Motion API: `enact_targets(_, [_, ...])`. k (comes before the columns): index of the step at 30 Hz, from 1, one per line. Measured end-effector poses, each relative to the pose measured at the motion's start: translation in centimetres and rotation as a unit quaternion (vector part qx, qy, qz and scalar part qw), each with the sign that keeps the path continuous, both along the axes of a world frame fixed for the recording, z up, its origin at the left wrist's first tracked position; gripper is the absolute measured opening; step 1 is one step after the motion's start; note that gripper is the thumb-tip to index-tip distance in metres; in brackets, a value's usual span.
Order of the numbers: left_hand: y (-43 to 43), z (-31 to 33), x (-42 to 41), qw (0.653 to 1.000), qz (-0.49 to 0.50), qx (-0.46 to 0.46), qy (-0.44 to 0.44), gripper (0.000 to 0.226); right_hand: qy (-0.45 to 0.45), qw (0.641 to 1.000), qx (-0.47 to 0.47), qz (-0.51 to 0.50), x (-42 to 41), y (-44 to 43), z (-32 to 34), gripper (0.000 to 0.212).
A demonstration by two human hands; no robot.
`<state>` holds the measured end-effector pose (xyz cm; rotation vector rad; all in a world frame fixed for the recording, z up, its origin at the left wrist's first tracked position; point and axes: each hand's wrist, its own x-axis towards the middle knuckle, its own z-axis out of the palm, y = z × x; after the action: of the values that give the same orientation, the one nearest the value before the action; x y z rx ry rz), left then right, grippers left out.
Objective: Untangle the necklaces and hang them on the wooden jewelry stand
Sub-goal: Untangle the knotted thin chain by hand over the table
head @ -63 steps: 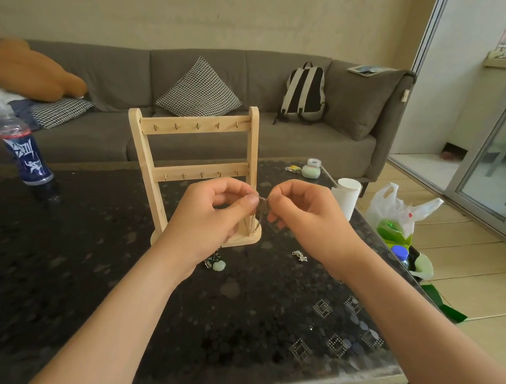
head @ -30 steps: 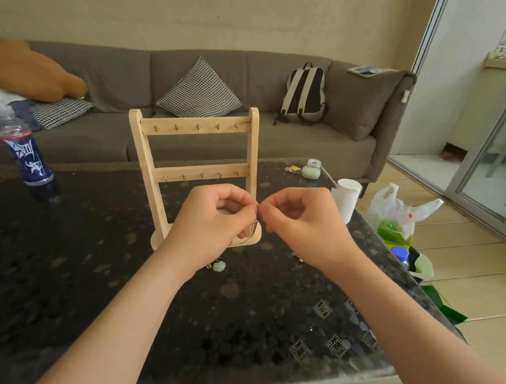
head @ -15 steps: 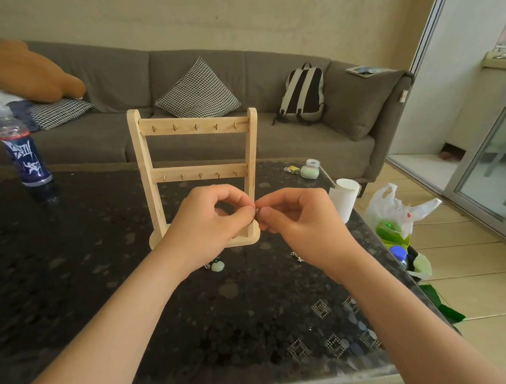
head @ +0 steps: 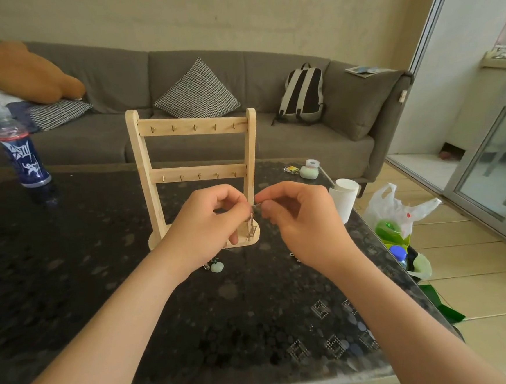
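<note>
Currently both hands are working one thin necklace chain (head: 251,222) in mid-air. Left hand (head: 209,225) is pinching the chain's top between thumb and forefinger, other fingers curled; the loose length is hanging down just beside its fingertips. Right hand (head: 303,218) is pinching the same chain with thumb and forefinger, its fingertips nearly touching the left's. Wooden jewelry stand (head: 192,127) is standing upright on the dark worktop (head: 100,264) directly behind both hands. A pale green pendant (head: 216,266) is lying below the left wrist. A small metal piece (head: 293,257) is showing beside the right wrist, too small to identify.
</note>
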<state>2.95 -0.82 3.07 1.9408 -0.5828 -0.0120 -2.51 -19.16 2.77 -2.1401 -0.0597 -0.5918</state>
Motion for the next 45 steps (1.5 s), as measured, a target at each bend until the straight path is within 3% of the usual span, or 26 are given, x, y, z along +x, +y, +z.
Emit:
enact_targets(14, [0.1,0.4,-0.6,0.999,-0.027,-0.02,0.023,0.006,-0.005,0.999,0.015,0.034,-0.3,0.2,0.1,0.02])
enact_targets(24, [0.0,0.3,-0.3,0.999,-0.028,0.024,0.03,0.019,0.037,0.997,0.028,0.065,-0.4,0.4,0.1,0.02])
enact_targets(29, [-0.2,0.4,-0.7,0.998,-0.042,0.048,0.029,0.017,0.074,0.986,0.113,0.099,-0.5,0.9,0.2,0.011])
enact_targets(33, [-0.5,0.8,-1.1,0.997,-0.036,0.063,0.016,0.017,0.104,0.97,0.192,0.107,-0.5,1.3,0.6,0.017])
enact_targets(38, [-0.6,0.8,-1.1,1.0,-0.013,0.024,-0.001,0.013,0.117,0.96,0.225,0.118,-0.7,1.4,1.0,0.017])
enact_targets(42, [-0.3,0.9,-0.9,0.999,-0.008,-0.039,0.033,0.012,0.071,0.974,0.191,0.101,-0.8,1.0,1.0,0.007])
enact_targets(45, [-0.2,1.0,-0.7,0.996,-0.013,-0.067,0.061,0.01,0.046,0.971,0.212,0.104,-0.9,0.7,1.2,0.012])
